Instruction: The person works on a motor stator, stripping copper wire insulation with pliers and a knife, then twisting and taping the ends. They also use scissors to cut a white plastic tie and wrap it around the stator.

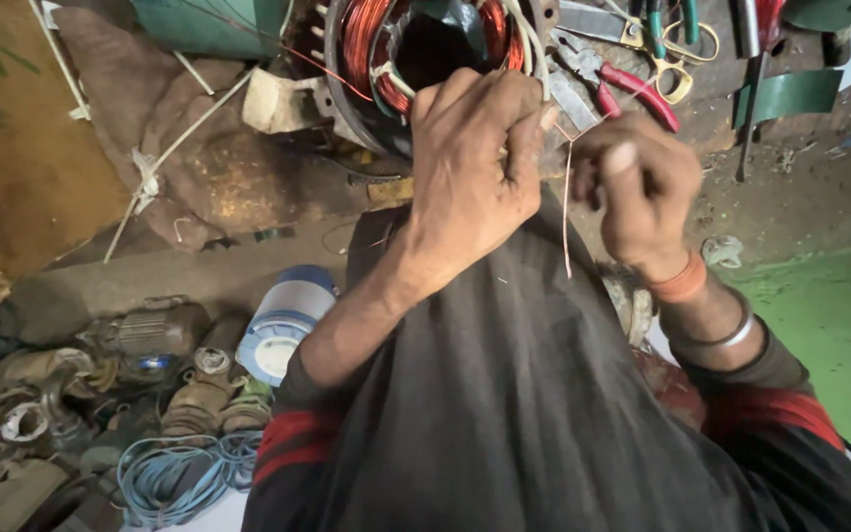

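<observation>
the left hand (470,163) is closing its grip in a narrow pinch at the rim of the motor stator (425,69), fingertips pressing by the white lead ends near the copper windings (361,34). the right hand (637,187) is curling into a tight pinch on a thin copper wire (567,212), which is running with its long axis nearly upright, its top end rising toward the stator and its free end hanging down in front of the dark shirt. the wire is lying between the two hands, just beside the left knuckles, so both are close to it, the right one holding it. the stator is sitting on a cluttered, dusty desk, with red-handled pliers (622,84) and yellow-handled scissors (677,54) just behind the right hand. down on the floor, motor parts and a blue wire coil (174,478) are lying well apart.
</observation>
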